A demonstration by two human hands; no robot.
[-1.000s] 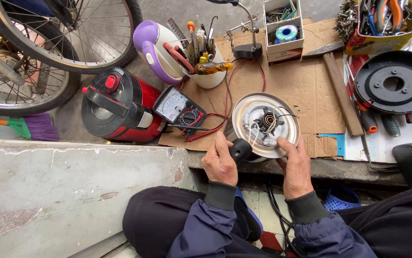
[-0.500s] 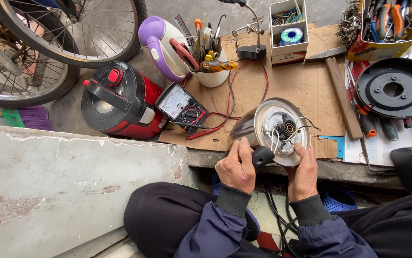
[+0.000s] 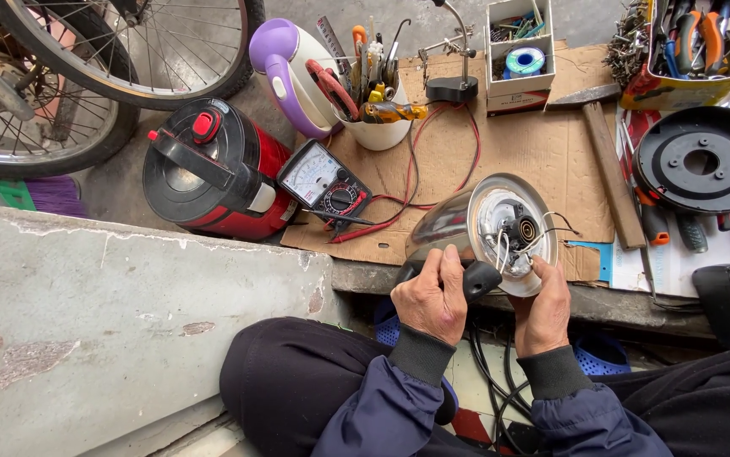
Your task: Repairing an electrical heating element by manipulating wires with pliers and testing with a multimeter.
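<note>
Both our hands hold the shiny steel electric kettle [image 3: 458, 224] upturned over the cardboard edge: left hand [image 3: 433, 296] clenched on its black handle, right hand [image 3: 544, 309] gripping the rim. Base already opened, wires exposed; reassembly remains.

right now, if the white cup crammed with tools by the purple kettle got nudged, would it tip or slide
The white cup probably tips: the screwdrivers and pliers stick well above its rim, so it looks top-heavy. The cardboard under it seems rough, so sliding looks less likely. Tools would likely spill.
</note>
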